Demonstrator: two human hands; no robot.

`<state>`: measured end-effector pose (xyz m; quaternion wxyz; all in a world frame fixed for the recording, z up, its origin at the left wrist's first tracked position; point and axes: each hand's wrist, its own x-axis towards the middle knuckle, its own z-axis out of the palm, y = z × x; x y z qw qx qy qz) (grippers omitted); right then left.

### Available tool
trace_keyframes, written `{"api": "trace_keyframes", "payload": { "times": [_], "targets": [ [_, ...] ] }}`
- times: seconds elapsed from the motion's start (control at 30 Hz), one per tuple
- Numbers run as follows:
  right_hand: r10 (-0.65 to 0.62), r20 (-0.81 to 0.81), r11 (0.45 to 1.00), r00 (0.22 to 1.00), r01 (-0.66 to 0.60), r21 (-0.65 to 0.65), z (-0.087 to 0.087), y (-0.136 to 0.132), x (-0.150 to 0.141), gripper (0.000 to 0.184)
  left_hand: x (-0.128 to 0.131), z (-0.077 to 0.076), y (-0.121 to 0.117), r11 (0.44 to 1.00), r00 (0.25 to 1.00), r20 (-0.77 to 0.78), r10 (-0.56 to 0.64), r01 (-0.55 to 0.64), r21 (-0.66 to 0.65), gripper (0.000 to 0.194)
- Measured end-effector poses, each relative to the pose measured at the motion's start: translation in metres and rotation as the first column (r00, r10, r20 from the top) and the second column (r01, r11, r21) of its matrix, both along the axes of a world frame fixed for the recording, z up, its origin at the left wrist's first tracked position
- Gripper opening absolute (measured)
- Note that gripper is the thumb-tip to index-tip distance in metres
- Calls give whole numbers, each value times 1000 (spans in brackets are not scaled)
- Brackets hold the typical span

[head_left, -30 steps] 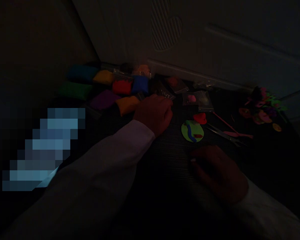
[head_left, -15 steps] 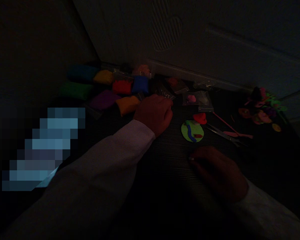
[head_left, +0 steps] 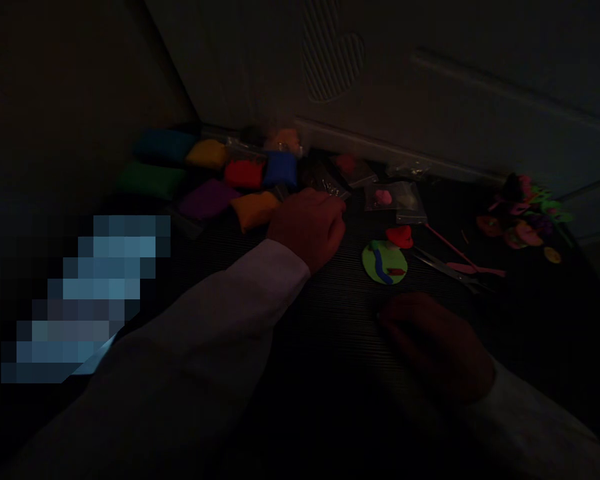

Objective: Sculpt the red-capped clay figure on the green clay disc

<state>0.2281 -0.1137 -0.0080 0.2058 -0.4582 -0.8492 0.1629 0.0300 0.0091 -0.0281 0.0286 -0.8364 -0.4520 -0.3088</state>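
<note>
In the dim head view my left hand (head_left: 307,230) is closed, knuckles up, at the small clear bag of tiny pale beads (head_left: 333,189). Its fingertips are hidden, so anything inside cannot be made out. My right hand (head_left: 437,347) rests low over the dark table with thumb and fingers pinched together; a tiny pale speck shows at the tips, too dark to name. Just beyond it lies a flat green clay disc (head_left: 393,257) bearing a wavy blue strip (head_left: 380,267) and a small red piece (head_left: 396,271). A red clay lump (head_left: 400,237) touches or nearly touches the disc's upper edge.
Scissors (head_left: 445,268) and a pink tool (head_left: 475,269) lie right of the disc. Behind are clay packs, among them an orange pack (head_left: 255,210) and a purple pack (head_left: 209,199). Colourful clay figures (head_left: 523,213) sit far right. A blurred, glowing screen (head_left: 100,293) is at left.
Both hands stay almost exactly where they were. The pale speck at my right fingertips shows less than before, and the scene looks slightly darker.
</note>
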Motion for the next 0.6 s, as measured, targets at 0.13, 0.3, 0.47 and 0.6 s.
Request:
{"api": "trace_keyframes", "payload": {
  "times": [0.13,0.3,0.47,0.6],
  "targets": [
    [-4,7,1000,1000,4,7,0,0,-1,16,-1,0,0,1000,1000,-4,-7,7,-8,21],
    [-51,28,998,998,50,28,-2,-1,-2,15,-1,0,0,1000,1000,2,4,-4,-13,22],
    [-58,66,997,996,55,46,-6,-1,-1,17,0,0,0,1000,1000,0,7,-7,-26,21],
    [-57,64,997,996,54,55,-5,-1,-1,17,0,1,0,1000,1000,-11,6,-6,-29,22]
  ]
}}
